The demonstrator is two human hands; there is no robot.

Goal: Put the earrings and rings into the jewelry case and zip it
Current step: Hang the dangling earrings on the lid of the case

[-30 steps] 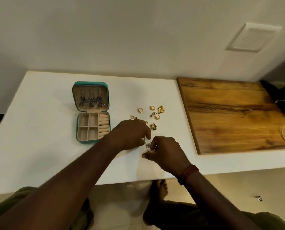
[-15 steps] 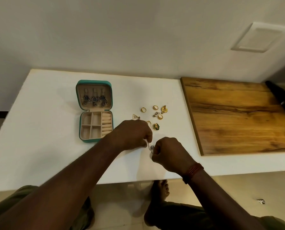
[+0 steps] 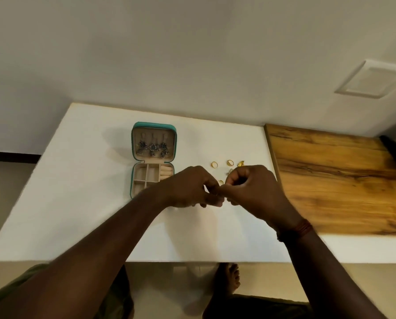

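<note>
Nearest: a bare foot [image 3: 229, 279] under the white table [image 3: 77, 203], both forearms reaching over its near edge, a red thread band [image 3: 304, 227] on the right wrist. The left hand [image 3: 192, 189] and right hand [image 3: 250, 187] are lifted over the table's middle, both with fingers curled in and tips meeting. It looks like a two-handed pinch on something tiny, but the piece is hidden, so I cannot tell if either hand actually holds anything. Just beyond, left of the hands, the teal jewelry case [image 3: 154, 157] lies open and unzipped. The left hand covers its near right corner. The tray has empty compartments and ring rolls [image 3: 166, 172]. The lid is laid back on the far side with dark earrings [image 3: 153, 148] hung in it. Right of the case and just beyond the knuckles, loose pieces are on the table: two gold rings [image 3: 214, 164], a gold earring [image 3: 240, 163], a smaller bit partly hidden, and another ring [image 3: 221, 181] peeking between the hands. Judged step: sorting out one small piece before it goes in the case. To do it well, stay low over the table so a drop won't roll off, seat the piece fully in a compartment or roll, and clear every loose piece before zipping. Far right is a wooden board [image 3: 342, 180], beyond it a wall with a wall plate [image 3: 374, 79].
</note>
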